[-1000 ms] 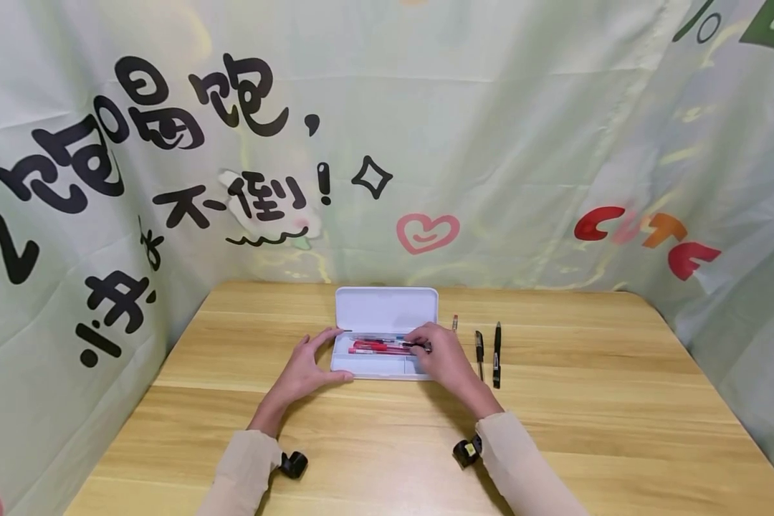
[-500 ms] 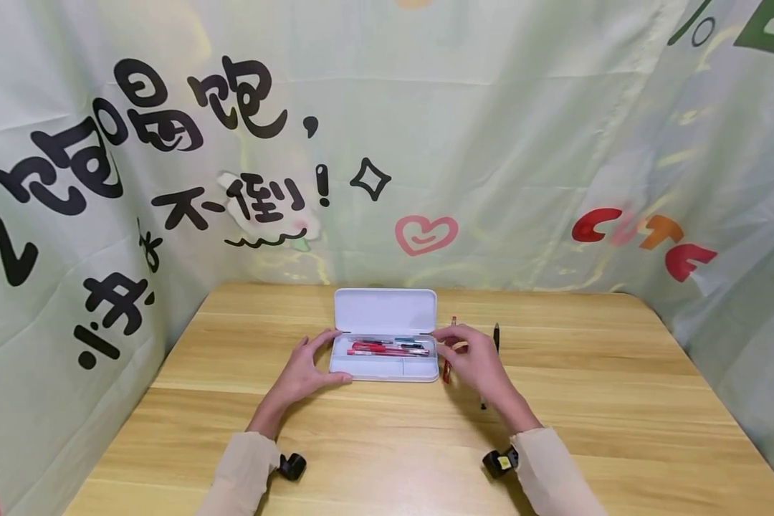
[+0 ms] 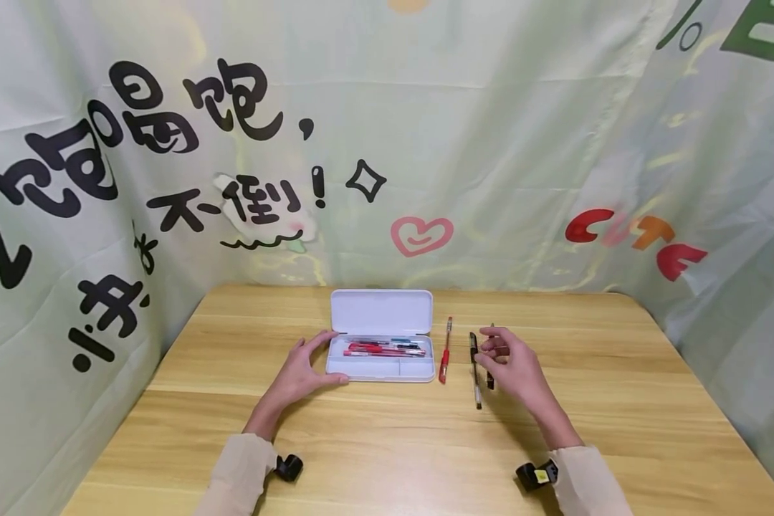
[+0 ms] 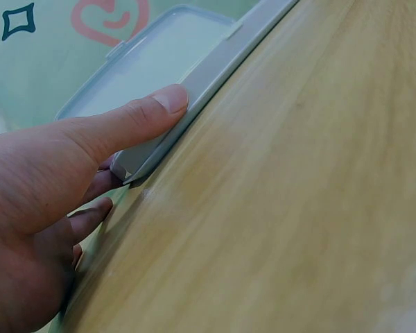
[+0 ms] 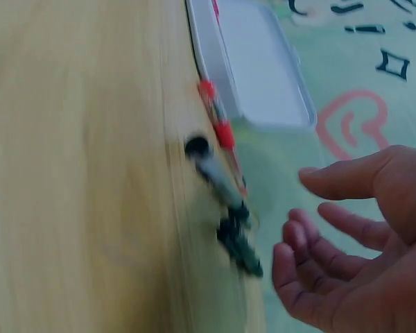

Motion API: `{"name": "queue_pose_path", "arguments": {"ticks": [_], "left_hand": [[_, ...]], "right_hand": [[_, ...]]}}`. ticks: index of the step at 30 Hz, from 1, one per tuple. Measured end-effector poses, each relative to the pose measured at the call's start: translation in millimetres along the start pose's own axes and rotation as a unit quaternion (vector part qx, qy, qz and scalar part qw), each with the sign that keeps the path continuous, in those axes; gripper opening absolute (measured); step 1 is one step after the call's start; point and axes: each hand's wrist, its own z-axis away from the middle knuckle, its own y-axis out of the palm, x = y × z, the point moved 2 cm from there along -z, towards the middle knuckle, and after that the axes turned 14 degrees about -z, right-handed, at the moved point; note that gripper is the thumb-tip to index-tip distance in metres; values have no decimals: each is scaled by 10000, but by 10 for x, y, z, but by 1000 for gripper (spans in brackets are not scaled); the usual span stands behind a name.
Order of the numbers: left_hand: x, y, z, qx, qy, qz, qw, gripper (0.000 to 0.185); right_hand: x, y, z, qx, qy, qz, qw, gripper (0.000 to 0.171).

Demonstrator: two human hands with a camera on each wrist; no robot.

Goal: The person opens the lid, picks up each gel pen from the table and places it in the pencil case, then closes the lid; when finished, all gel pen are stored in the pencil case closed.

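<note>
An open white pencil case lies on the table with several pens, some red, in its long compartment. My left hand holds the case's left end, thumb on the front wall and fingers at the back corner. My right hand hovers to the right, fingers apart and loosely bent, with nothing between them. Just left of it lies a black capped pen. A second black pen is partly hidden behind its fingers. Nearer the case lies a red pen; it also shows in the right wrist view.
The case's raised lid stands at the back. Behind the wooden table hangs a printed curtain. Small black cameras sit on both wrists.
My right hand has come out of the case and moved right, past the red pen, to the black pens. My left hand stays on the case.
</note>
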Motion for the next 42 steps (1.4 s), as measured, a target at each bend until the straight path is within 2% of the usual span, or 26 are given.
{"name": "queue_pose_path", "arguments": {"ticks": [6, 12, 17, 25, 35, 42], "left_hand": [[6, 16, 16, 8, 6, 1, 10000, 90], [20, 6, 1, -5, 6, -32, 10000, 91], [7, -12, -6, 2, -7, -102, 9999, 93], [-14, -24, -1, -15, 46, -59, 10000, 91], [30, 16, 6, 27, -44, -90, 9999, 91], [10, 11, 12, 28, -62, -63, 10000, 91]], "right_hand": [[-142, -92, 16, 72, 585, 321, 9977, 58], [-178, -71, 6, 279, 592, 986, 9930, 62], [-177, -131, 24, 270, 551, 1158, 9914, 50], [-169, -192, 18, 169, 452, 1169, 9920, 30], [-129, -205, 28, 27, 524, 788, 9955, 23], [-59, -177, 14, -66, 160, 479, 9987, 21]]}}
